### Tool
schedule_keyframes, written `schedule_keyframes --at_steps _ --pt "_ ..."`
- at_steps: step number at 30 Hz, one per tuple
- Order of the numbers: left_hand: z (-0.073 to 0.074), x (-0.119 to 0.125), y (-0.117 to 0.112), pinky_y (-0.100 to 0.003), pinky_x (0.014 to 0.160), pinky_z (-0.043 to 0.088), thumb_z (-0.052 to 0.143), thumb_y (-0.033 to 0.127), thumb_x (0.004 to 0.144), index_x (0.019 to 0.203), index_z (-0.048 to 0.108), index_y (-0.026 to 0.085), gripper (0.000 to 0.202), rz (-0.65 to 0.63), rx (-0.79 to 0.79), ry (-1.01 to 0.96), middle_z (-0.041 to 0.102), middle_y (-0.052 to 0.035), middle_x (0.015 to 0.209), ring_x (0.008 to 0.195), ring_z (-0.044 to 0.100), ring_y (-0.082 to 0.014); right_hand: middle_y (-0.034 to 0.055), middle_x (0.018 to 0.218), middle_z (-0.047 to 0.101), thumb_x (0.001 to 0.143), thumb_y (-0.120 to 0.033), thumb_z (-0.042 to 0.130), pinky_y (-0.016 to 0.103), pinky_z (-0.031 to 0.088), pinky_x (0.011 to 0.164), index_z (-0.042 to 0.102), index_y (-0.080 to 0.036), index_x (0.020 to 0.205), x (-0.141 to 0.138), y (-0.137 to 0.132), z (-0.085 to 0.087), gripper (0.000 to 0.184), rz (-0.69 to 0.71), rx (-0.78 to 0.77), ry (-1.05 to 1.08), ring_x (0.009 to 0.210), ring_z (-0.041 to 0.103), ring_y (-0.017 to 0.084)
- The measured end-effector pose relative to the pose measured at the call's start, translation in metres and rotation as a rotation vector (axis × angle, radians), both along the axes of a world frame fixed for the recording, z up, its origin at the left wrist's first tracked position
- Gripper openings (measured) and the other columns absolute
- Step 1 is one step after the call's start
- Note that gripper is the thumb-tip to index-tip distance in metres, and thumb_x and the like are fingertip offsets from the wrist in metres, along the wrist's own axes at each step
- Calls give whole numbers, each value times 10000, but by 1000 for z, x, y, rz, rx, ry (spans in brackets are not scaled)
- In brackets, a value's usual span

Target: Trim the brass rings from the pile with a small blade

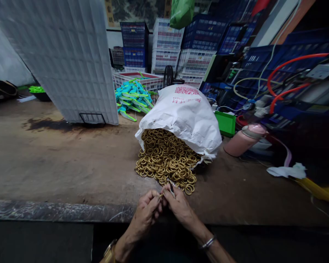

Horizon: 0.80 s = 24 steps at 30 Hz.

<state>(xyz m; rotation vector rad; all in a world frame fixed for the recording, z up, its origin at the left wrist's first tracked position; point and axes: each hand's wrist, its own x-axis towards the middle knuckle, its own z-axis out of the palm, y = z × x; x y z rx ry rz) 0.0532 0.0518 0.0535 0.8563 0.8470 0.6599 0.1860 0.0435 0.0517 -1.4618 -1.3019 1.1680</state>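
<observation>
My left hand is closed in a pinch on a small gold-coloured ring, seen nearly edge-on between the fingertips. Close against it, my right hand is closed around a slim dark tool with a pale edge; its exact kind is too small to make out. Both hands meet over the front of the table. Just beyond them lies a heap of gold-coloured rings, spilling from the mouth of a white woven sack that rests on its side.
A tall pale ribbed panel stands at left on the brown table. Behind the sack are blue-green plastic pieces and stacked crates. At right are a pink bottle, a green tray and red hoses.
</observation>
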Motion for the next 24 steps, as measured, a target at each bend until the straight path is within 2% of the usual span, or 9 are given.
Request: schedule_keyframes --at_steps 4,7,9,12,19,24 --pt "-5 -1 -2 -149 350 142 523 478 747 739 457 175 310 4 -29 -22 440 70 546 372 272 -16 -38 553 482 823 -367 388 213 365 561 488 -182 670 1 -1 1 260 -2 47 -117 548 455 100" --pt "-6 -2 -2 -150 357 140 538 483 735 726 426 187 316 30 -42 -31 444 75 549 377 282 -19 -15 613 519 819 -290 366 219 359 575 512 -184 716 1 -5 0 208 -8 94 -321 585 473 115" --pt "-5 -3 -1 -153 364 148 542 491 729 717 409 192 327 55 -25 -30 448 77 549 380 285 -21 1 652 548 773 -188 373 221 349 580 531 -186 763 1 -8 -2 158 28 93 -461 605 485 125" --pt "-2 -4 1 -158 375 171 551 521 707 701 402 191 362 67 1 -2 442 78 538 385 295 -25 -1 656 572 666 -67 364 213 334 581 541 -199 806 0 -13 -4 261 126 58 -570 609 503 129" --pt "-6 -5 3 -168 392 197 542 524 711 668 415 181 368 79 106 48 436 68 527 404 295 -33 -4 692 603 582 -38 354 203 322 600 550 -215 864 -1 -14 -1 386 186 65 -647 645 532 131" --pt "-7 -7 3 -183 430 251 537 515 719 648 426 179 361 61 206 57 435 57 525 438 322 -54 -10 688 602 612 -41 351 202 316 578 550 -216 845 -1 -14 -4 353 221 73 -596 618 523 124"
